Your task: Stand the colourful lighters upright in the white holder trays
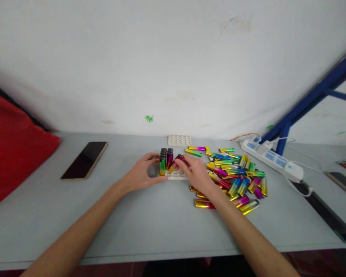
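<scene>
Your left hand [141, 173] curves half-open around the left end of the white tray [177, 178], though I cannot tell whether it grips. Your right hand [196, 173] pinches a tilted lighter [172, 167] over it, beside upright lighters [162, 167]; a loose pile [236, 173] lies rightward.

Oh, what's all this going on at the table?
A person's right hand holds a tilted lighter at a white gridded tray. The left hand curves around the tray's left end, where several upright lighters stand in two rows. Many loose lighters lie piled to the right, and a second white tray sits near the wall.
</scene>
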Demonstrator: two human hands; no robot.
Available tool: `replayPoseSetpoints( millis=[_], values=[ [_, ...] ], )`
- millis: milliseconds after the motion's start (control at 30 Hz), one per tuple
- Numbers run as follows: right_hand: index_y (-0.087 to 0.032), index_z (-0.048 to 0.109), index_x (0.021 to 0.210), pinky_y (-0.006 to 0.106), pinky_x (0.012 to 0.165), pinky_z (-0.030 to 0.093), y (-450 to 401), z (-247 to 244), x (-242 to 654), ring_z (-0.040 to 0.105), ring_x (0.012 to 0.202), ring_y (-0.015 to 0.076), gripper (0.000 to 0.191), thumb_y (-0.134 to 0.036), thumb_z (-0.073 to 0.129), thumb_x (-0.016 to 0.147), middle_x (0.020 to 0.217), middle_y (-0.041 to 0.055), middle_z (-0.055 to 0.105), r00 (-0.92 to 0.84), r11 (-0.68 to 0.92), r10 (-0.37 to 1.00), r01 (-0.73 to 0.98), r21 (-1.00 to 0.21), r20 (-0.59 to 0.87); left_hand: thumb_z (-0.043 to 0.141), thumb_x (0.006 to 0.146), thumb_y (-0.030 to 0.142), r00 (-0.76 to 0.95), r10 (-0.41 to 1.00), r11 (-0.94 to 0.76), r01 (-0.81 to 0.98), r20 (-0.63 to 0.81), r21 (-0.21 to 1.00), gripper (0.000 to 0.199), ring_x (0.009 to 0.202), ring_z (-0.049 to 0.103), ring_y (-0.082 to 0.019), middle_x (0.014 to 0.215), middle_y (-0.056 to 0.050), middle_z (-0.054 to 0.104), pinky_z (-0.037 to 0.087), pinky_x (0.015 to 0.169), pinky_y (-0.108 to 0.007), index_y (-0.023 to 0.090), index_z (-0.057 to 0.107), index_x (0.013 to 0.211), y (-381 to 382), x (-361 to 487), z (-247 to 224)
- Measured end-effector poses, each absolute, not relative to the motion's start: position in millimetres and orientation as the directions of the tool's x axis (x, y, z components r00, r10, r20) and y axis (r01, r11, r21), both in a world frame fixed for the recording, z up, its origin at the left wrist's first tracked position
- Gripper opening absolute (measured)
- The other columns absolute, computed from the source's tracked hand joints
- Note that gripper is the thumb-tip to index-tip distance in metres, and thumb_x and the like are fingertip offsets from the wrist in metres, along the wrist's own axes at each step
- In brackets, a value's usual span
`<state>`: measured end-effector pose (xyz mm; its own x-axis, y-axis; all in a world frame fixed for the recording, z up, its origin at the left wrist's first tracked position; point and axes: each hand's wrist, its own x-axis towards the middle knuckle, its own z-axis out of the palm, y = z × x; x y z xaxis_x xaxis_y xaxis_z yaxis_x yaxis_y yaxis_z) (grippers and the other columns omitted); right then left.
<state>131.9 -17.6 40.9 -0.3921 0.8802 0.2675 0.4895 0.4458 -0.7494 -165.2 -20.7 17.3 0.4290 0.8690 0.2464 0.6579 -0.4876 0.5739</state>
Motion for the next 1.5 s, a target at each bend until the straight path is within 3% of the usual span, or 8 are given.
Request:
replayPoseSetpoints(
  millis=[100, 267, 467, 733, 1000, 1200, 1367, 1500],
  values=[
    [-0.028, 0.07, 0.095, 0.032, 0.084, 0.055, -17.5, 39.6, 126.2, 0.073, 0.086, 0.0242, 0.045, -0.052, 0.07, 0.133, 0.093, 0.0036, 0.081, -0.485, 0.517, 0.837, 0.546, -0.66, 0.254, 0.101, 0.097, 0.074, 0.439, 0.864, -0.495, 0.652, 0.246, 0.573, 0.067, 0.156, 0.082, -0.047, 0.167, -0.016, 0.085, 0.064, 0.144, -0.063, 0.026, 0.094, 0.145, -20.7, -165.4, 15.3],
    [-0.025, 0.08, 0.109, 0.034, 0.089, 0.056, -13.5, 43.8, 120.7, 0.075, 0.098, 0.0263, 0.039, -0.052, 0.068, 0.135, 0.109, 0.0081, 0.081, -0.524, 0.592, 0.803, 0.641, -0.489, 0.285, 0.104, 0.093, 0.074, 0.443, 0.863, -0.494, 0.643, 0.241, 0.586, 0.073, 0.156, 0.08, -0.046, 0.168, -0.016, 0.084, 0.063, 0.145, -0.062, 0.027, 0.093, 0.147, -20.3, -165.1, 15.6],
    [-0.024, 0.079, 0.107, 0.035, 0.097, 0.058, -5.5, 52.5, 125.8, 0.076, 0.102, 0.0269, 0.031, -0.041, 0.076, 0.133, 0.108, 0.0067, 0.08, -0.527, 0.614, 0.789, 0.646, -0.453, 0.317, 0.097, 0.099, 0.082, 0.445, 0.861, -0.496, 0.63, 0.245, 0.598, 0.067, 0.154, 0.081, -0.044, 0.165, -0.015, 0.085, 0.063, 0.144, -0.059, 0.028, 0.096, 0.137, -20.0, -164.5, 21.1],
    [-0.023, 0.083, 0.115, 0.034, 0.093, 0.059, -8.0, 50.2, 128.6, 0.077, 0.1, 0.0257, 0.031, -0.047, 0.075, 0.133, 0.112, 0.0078, 0.081, -0.642, 0.688, 0.719, 0.603, -0.403, 0.268, 0.103, 0.095, 0.077, 0.465, 0.848, -0.521, 0.639, 0.255, 0.566, 0.071, 0.153, 0.082, -0.043, 0.165, -0.014, 0.085, 0.063, 0.144, -0.056, 0.027, 0.093, 0.144, -21.1, -163.8, 15.6],
    [-0.019, 0.09, 0.124, 0.037, 0.098, 0.057, -18.5, 64.7, 118.9, 0.086, 0.106, 0.0285, 0.036, -0.053, 0.078, 0.13, 0.115, 0.0131, 0.09, -0.66, 0.672, 0.739, 0.711, -0.206, 0.131, 0.109, 0.092, 0.068, 0.455, 0.841, -0.535, 0.626, 0.292, 0.567, 0.07, 0.147, 0.085, -0.042, 0.158, -0.014, 0.087, 0.067, 0.14, -0.056, 0.026, 0.091, 0.144, -19.7, -163.8, 8.9],
    [-0.02, 0.087, 0.106, 0.034, 0.091, 0.052, -24.2, 60.4, 142.5, 0.081, 0.095, 0.0239, 0.045, -0.059, 0.08, 0.128, 0.1, 0.0072, 0.088, -0.665, 0.665, 0.733, 0.655, -0.358, 0.144, 0.106, 0.091, 0.07, 0.428, 0.849, -0.528, 0.645, 0.311, 0.552, 0.069, 0.144, 0.088, -0.045, 0.157, -0.016, 0.088, 0.07, 0.136, -0.062, 0.025, 0.092, 0.141, -15.8, -171.1, 2.0],
    [-0.024, 0.084, 0.103, 0.034, 0.093, 0.056, -8.2, 51.4, 209.5, 0.08, 0.096, 0.025, 0.033, -0.037, 0.076, 0.132, 0.102, 0.0058, 0.088, -0.473, 0.584, 0.811, 0.662, -0.469, 0.344, 0.104, 0.09, 0.075, 0.435, 0.845, -0.533, 0.646, 0.309, 0.547, 0.068, 0.144, 0.088, -0.048, 0.157, -0.017, 0.089, 0.071, 0.135, -0.065, 0.026, 0.093, 0.137, -11.0, -174.8, -2.7],
    [-0.023, 0.088, 0.114, 0.038, 0.1, 0.063, 12.2, 47.5, 274.5, 0.084, 0.101, 0.0277, 0.014, -0.023, 0.08, 0.125, 0.109, 0.0082, 0.089, -0.303, 0.441, 0.887, 0.781, -0.442, 0.348, 0.103, 0.09, 0.074, 0.429, 0.846, -0.532, 0.649, 0.316, 0.544, 0.067, 0.141, 0.088, -0.049, 0.156, -0.017, 0.089, 0.072, 0.134, -0.065, 0.029, 0.093, 0.138, -9.4, -175.4, -6.2]
  ],
)
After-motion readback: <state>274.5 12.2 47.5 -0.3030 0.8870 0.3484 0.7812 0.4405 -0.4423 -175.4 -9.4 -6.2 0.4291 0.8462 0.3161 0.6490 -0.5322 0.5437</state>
